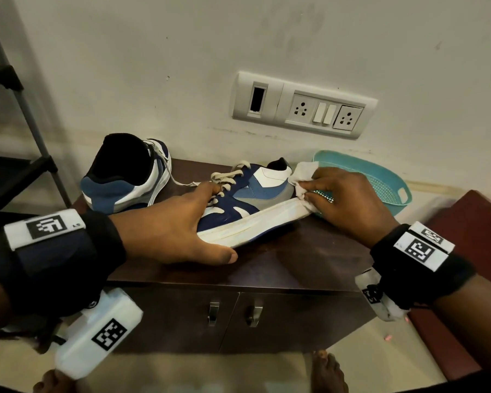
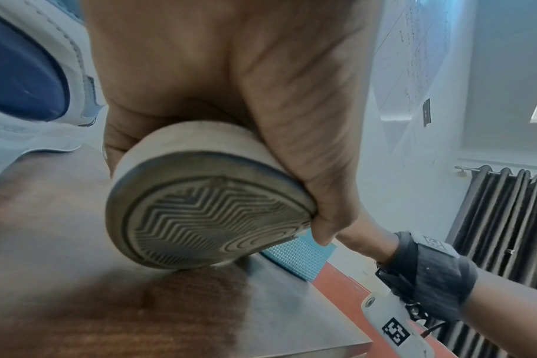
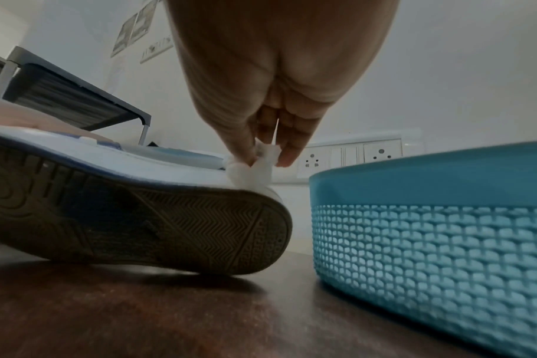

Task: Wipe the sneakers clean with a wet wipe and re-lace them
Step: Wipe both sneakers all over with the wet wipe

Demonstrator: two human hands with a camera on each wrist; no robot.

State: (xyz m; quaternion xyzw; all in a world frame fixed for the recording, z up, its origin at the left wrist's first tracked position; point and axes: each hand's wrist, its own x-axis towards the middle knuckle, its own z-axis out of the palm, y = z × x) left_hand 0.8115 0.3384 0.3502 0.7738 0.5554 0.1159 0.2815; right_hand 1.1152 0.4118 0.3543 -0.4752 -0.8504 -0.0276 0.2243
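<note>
A blue-and-white sneaker point(image 1: 238, 202) is held tilted on one sole edge on the dark wooden cabinet top point(image 1: 295, 259), with its zigzag-treaded outsole point(image 2: 206, 213) turned toward the person. The toe end is gripped by the left hand point(image 1: 176, 225): the thumb is laid along the lower sole edge and the fingers are curled over the upper near the cream laces point(image 1: 224, 180). A crumpled white wet wipe point(image 1: 302, 177) is pinched between the thumb and fingertips of the right hand point(image 1: 349, 202) and is pressed against the white midsole at the heel end. In the right wrist view, the remaining fingers point(image 3: 287, 150) are seen extended downward, close together.

The second sneaker point(image 1: 125, 177) is stood upright on its sole at the 10 o'clock position from the held one, just beside it, with a loose lace trailing toward it. A teal perforated plastic basket point(image 1: 380, 182) is placed at 3 o'clock, close to the heel. A white switch-and-socket panel point(image 1: 304, 106) is mounted on the wall at 12 o'clock. Two door handles point(image 1: 233, 312) are fitted on the cabinet front at 6 o'clock.
</note>
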